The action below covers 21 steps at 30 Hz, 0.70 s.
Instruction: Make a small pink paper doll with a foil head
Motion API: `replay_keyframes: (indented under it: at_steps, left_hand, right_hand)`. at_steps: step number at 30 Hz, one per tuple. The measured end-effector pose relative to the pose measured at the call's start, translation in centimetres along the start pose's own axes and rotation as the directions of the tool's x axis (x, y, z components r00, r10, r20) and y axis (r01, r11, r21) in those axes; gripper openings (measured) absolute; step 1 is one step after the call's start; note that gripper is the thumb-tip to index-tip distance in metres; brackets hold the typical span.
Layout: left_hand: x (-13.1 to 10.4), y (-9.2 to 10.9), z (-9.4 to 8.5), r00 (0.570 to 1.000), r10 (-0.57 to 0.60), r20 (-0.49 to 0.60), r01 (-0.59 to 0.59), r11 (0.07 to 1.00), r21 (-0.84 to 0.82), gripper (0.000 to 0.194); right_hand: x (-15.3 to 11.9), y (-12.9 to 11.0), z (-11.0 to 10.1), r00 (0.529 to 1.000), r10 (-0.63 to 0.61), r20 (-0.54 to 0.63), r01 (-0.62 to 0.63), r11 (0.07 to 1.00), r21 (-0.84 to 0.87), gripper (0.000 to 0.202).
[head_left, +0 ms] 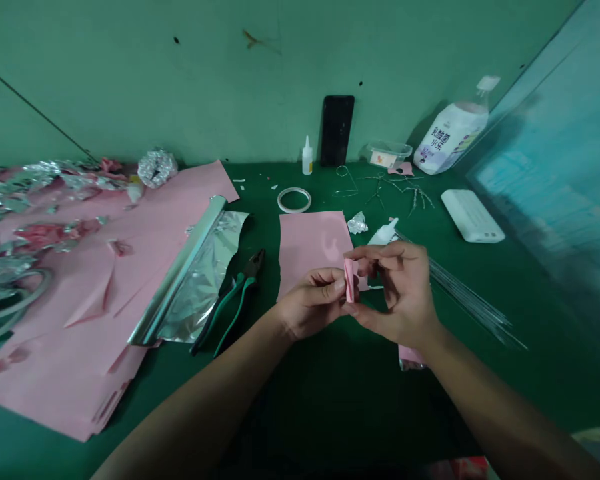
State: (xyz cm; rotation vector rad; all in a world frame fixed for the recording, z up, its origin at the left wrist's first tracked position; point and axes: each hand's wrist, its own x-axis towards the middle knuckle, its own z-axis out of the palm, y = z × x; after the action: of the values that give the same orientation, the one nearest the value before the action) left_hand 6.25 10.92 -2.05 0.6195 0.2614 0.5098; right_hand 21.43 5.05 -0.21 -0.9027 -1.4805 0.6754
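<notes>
A small folded strip of pink paper (349,280) is held upright between my two hands, above the green table. My left hand (317,297) pinches its left side between thumb and fingers. With the thumb at the bottom end and a fingertip at the top, my right hand (397,287) grips the same strip. Behind the hands lies a pink paper sheet (310,247), partly covered by them. A white glue bottle (384,232) lies just beyond my right hand. Under my right wrist, another pink piece with a shiny end (411,357) shows in part.
Left of my hands are pliers (237,297), a foil roll (180,267) and large pink sheets (75,373) bearing crumpled foil. Thin wires (470,300) lie at right. Farther back are a tape ring (294,200), a phone (337,130), a leaning bottle (450,137) and a white block (473,215).
</notes>
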Motion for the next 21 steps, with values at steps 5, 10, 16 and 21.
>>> replay_keyframes:
  at_steps: [5, 10, 16, 21]
  left_hand:
    - [0.02, -0.18, 0.07, 1.000, -0.011, 0.021, 0.011, 1.000, -0.023, 0.027]
    - [-0.01, -0.29, 0.08, 0.999, -0.035, 0.009, 0.035, 0.999, -0.037, 0.026]
    - [-0.01, -0.53, -0.15, 0.999, -0.043, -0.001, 0.043, 0.998, -0.036, 0.027]
    - [0.02, -0.45, -0.06, 0.999, -0.027, -0.016, 0.027, 1.000, -0.016, 0.028]
  right_hand:
    - [0.16, -0.09, 0.15, 1.000, -0.011, -0.020, 0.011, 1.000, 0.025, 0.072]
    - [0.02, -0.14, 0.19, 1.000, 0.008, 0.008, -0.008, 0.999, 0.047, 0.071]
    - [0.10, -0.31, 0.24, 1.000, 0.019, 0.014, -0.020, 1.000, 0.021, 0.067]
    - [0.13, -0.21, 0.17, 1.000, 0.022, 0.012, -0.022, 0.999, 0.024, 0.068]
